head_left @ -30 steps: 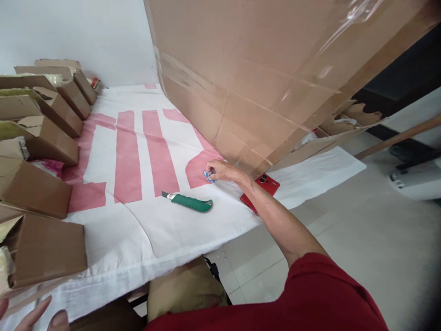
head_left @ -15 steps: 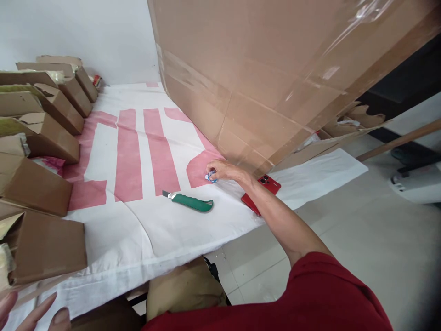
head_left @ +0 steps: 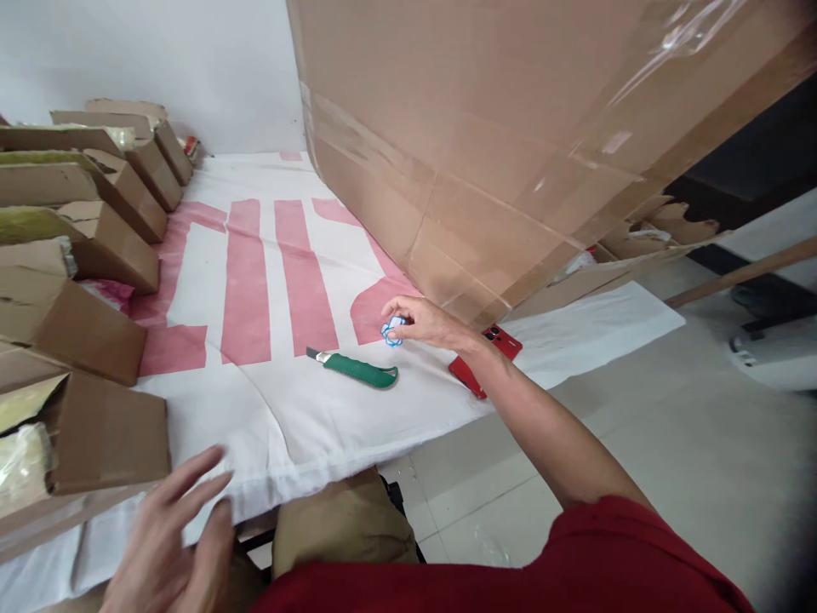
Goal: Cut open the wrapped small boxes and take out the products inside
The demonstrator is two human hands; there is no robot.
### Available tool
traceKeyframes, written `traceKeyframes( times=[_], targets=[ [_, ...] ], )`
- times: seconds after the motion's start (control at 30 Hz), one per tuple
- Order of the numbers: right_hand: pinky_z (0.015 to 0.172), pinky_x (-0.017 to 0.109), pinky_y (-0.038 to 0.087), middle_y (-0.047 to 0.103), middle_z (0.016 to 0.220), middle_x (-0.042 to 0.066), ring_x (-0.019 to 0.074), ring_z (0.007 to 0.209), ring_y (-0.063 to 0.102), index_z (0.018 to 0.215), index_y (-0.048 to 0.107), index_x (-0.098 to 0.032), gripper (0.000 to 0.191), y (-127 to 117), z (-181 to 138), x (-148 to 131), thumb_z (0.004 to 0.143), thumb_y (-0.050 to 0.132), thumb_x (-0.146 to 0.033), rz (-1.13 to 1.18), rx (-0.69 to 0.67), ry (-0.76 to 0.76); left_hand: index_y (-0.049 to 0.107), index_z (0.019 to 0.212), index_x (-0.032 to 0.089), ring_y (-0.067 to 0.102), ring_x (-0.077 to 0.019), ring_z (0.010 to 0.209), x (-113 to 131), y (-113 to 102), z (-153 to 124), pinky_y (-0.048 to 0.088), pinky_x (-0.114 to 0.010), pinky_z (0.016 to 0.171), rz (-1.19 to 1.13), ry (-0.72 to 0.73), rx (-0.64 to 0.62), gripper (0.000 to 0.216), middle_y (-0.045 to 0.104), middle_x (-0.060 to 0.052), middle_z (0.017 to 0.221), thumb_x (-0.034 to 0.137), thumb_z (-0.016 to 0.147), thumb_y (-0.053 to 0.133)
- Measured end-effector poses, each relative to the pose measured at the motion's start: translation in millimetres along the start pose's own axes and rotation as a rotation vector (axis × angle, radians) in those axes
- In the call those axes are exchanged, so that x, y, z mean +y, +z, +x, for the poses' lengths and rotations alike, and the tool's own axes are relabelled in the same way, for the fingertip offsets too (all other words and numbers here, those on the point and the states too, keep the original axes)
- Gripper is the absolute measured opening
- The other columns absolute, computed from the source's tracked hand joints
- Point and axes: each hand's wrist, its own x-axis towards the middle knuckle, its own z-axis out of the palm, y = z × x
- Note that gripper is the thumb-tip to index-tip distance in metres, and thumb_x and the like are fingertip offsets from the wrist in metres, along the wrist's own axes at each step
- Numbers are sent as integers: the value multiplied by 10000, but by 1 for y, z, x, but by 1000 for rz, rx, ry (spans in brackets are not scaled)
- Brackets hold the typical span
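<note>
Right hand (head_left: 427,323) pinches a blue-and-white wad (head_left: 391,332) above the white-and-pink sheet (head_left: 255,400), beside the big carton (head_left: 478,128). Left hand (head_left: 172,536) is spread, holding nothing; open small boxes (head_left: 95,434) hold yellowish packets (head_left: 22,464)

We wear a plain dark red shirt (head_left: 574,562) whose short sleeve covers our right upper arm; both forearms, the left hand (head_left: 169,545) and the right hand (head_left: 426,322) are bare
</note>
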Motion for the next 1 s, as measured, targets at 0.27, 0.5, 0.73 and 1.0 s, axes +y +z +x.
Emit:
traceKeyframes(
  times=[0.27, 0.5, 0.73, 1.0],
  targets=[
    [657, 273, 511, 694, 759, -34, 140, 681, 642, 975, 664, -236, 278, 97, -46, -78, 752, 819, -298, 557, -21, -34, 765, 994, 173, 742, -234, 951, 63, 88, 57, 596, -341, 877, -685, -509, -349, 501, 793, -97, 1032, 491, 644, 929],
    [614, 272, 507, 667, 737, -33, 122, 627, 595, 828, 685, -219, 314, 123, -56, -69, 695, 893, -412, 703, -32, 79, 741, 763, 145, 713, -176, 700, 50, 84, 49, 607, -314, 744, -753, -642, -375, 475, 757, -53, 743, 522, 572, 958],
    [621, 262, 521, 664, 755, -28, 126, 666, 598, 821, 689, -214, 362, 135, -48, -83, 663, 930, -433, 726, -19, 79, 709, 771, 146, 709, -159, 621, 49, 77, 51, 609, -299, 669, -837, -706, -278, 517, 739, -20, 701, 495, 506, 982],
    [596, 265, 530, 661, 751, -20, 119, 625, 581, 822, 708, -207, 367, 157, -35, -104, 692, 923, -475, 749, -109, 37, 679, 772, 152, 746, -198, 689, 42, 44, 50, 612, -312, 683, -910, -763, -230, 518, 764, -50, 740, 472, 505, 985]
  ],
)
